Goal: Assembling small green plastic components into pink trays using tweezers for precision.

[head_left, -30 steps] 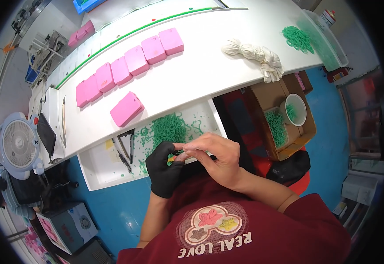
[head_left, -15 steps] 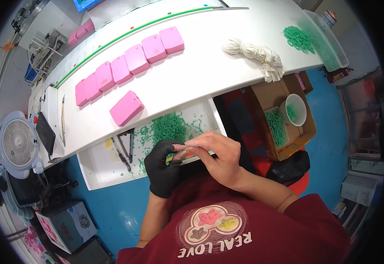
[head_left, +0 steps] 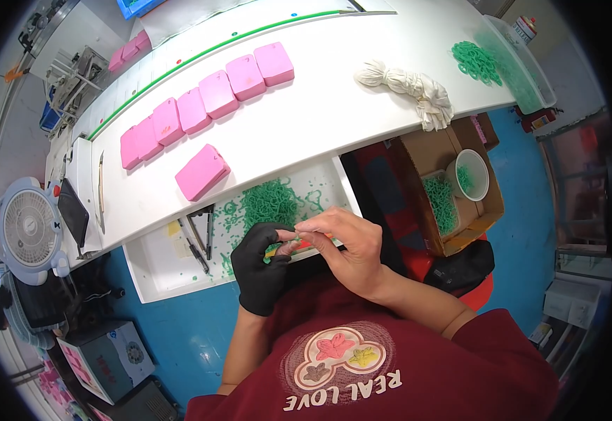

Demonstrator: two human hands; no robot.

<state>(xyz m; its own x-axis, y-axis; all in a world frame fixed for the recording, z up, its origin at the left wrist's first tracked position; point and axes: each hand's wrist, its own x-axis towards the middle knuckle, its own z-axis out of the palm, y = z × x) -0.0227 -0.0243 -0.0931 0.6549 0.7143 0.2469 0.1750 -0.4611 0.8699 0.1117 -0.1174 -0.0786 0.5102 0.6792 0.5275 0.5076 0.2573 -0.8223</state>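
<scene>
My left hand point(head_left: 258, 270), in a black glove with bare thumb and finger tips, is closed in a pinch at the drawer's front edge. Its fingertips meet those of my bare right hand point(head_left: 348, 249), which is pinched too. Whatever is between them is too small and hidden to name. Under the fingers shows a strip of red and orange point(head_left: 307, 245), with a bit of yellow by the glove. Just beyond, a heap of small green rings or links point(head_left: 269, 202) lies in the open white drawer point(head_left: 173, 281), with loose pieces scattered around it.
Pink blocks point(head_left: 195, 111) stand in a slanting row on the white table; one pink block point(head_left: 202, 172) lies nearer. A knotted white cloth point(head_left: 408, 88) and green pile point(head_left: 476, 62) lie right. A cardboard box point(head_left: 453, 238) holds a white bowl point(head_left: 480, 189). A fan point(head_left: 29, 224) stands left.
My hands stay pinched together, with only a slight shift. The coloured dots along the green-edged strip at the table's far side have moved left.
</scene>
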